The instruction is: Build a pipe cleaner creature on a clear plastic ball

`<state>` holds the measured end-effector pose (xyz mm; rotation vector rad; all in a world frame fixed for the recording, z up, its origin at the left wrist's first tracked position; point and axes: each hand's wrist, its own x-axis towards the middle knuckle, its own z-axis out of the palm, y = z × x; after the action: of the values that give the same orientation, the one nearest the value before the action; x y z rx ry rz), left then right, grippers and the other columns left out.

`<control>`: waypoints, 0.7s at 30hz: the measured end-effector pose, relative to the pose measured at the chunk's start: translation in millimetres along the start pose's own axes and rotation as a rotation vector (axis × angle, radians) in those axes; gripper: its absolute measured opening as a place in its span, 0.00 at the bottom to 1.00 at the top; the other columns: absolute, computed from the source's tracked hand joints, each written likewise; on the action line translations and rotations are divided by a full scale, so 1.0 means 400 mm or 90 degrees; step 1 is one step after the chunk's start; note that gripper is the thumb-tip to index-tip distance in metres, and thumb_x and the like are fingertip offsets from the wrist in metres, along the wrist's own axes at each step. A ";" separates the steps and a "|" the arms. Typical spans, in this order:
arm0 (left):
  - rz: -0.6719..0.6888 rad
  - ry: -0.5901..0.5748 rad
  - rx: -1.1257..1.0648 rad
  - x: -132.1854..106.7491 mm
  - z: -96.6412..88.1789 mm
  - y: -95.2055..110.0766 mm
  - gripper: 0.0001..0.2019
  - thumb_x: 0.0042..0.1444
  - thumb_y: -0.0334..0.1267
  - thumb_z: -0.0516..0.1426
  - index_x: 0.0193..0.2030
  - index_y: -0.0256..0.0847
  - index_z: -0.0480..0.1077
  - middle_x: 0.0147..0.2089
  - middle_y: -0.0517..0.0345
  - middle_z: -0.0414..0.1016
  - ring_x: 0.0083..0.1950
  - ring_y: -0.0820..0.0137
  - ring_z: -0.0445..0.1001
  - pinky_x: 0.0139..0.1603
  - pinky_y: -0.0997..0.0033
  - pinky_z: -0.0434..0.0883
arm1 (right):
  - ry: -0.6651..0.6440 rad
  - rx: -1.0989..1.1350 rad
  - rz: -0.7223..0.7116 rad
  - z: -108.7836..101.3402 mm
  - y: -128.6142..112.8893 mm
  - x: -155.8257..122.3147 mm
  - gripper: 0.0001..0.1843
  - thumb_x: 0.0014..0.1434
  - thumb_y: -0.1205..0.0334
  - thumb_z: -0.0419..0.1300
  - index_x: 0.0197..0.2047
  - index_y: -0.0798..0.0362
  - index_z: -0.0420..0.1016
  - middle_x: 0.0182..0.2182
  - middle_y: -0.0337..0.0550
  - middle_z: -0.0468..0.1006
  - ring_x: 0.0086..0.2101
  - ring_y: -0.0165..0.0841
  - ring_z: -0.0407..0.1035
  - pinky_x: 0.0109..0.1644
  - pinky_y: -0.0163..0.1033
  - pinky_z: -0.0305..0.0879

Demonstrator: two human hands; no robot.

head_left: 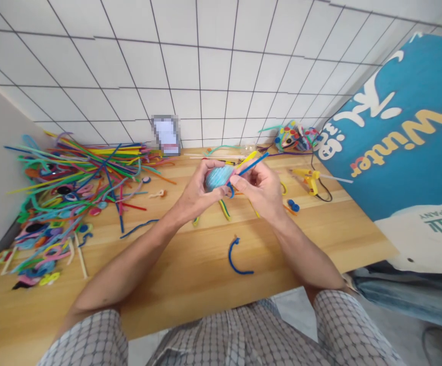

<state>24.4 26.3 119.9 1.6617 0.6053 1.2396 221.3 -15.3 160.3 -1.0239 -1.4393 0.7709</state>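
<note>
My left hand (195, 190) is closed around a light-blue oval piece (217, 179) with a ribbed, fuzzy surface, its thumb along the lower side. Closed at the piece's right edge, my right hand (262, 188) pinches a dark-blue pipe cleaner (257, 162), whose long end sticks up to the right. A small blue loop (230, 191) hangs between the two thumbs. Behind the fingers a yellow strip (248, 158) shows; whether it is held or lies on the table, I cannot tell. Nearer to me, a curved blue pipe cleaner (231, 258) lies on the wooden table (190, 274).
A big heap of coloured pipe cleaners (91, 157) covers the left side, with loose craft bits in front. A phone (166, 134) leans on the tiled wall. To the right are a yellow glue gun (310, 179), a decorated bundle (295, 137) and a blue signboard (407, 137).
</note>
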 end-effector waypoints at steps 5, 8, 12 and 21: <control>-0.011 0.002 -0.018 -0.002 0.005 0.004 0.31 0.62 0.57 0.76 0.62 0.47 0.71 0.55 0.54 0.78 0.50 0.64 0.76 0.51 0.63 0.78 | 0.006 -0.026 -0.021 0.011 -0.008 -0.004 0.13 0.62 0.53 0.75 0.41 0.46 0.76 0.30 0.31 0.77 0.30 0.30 0.69 0.35 0.39 0.67; -0.010 0.014 -0.016 -0.002 0.004 0.001 0.31 0.62 0.56 0.76 0.63 0.48 0.71 0.56 0.53 0.77 0.52 0.62 0.76 0.53 0.62 0.78 | 0.011 -0.019 -0.034 0.016 -0.014 -0.004 0.11 0.62 0.56 0.73 0.42 0.46 0.76 0.32 0.33 0.80 0.31 0.31 0.73 0.36 0.39 0.70; 0.000 0.017 -0.016 0.000 0.003 -0.005 0.31 0.61 0.56 0.75 0.63 0.48 0.71 0.60 0.52 0.76 0.57 0.61 0.76 0.56 0.62 0.78 | 0.025 -0.028 -0.039 0.019 -0.014 -0.006 0.09 0.61 0.58 0.72 0.41 0.46 0.76 0.36 0.36 0.84 0.34 0.32 0.76 0.38 0.39 0.72; 0.005 -0.003 -0.011 -0.002 0.001 -0.014 0.33 0.61 0.60 0.75 0.65 0.48 0.70 0.61 0.50 0.76 0.59 0.59 0.77 0.60 0.58 0.79 | 0.034 -0.073 -0.067 0.013 -0.003 -0.006 0.07 0.62 0.58 0.70 0.42 0.45 0.76 0.36 0.36 0.85 0.34 0.33 0.77 0.40 0.41 0.76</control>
<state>25.1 27.9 114.7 1.6540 0.5843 1.2441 215.8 -17.3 159.7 -1.0390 -1.4928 0.5859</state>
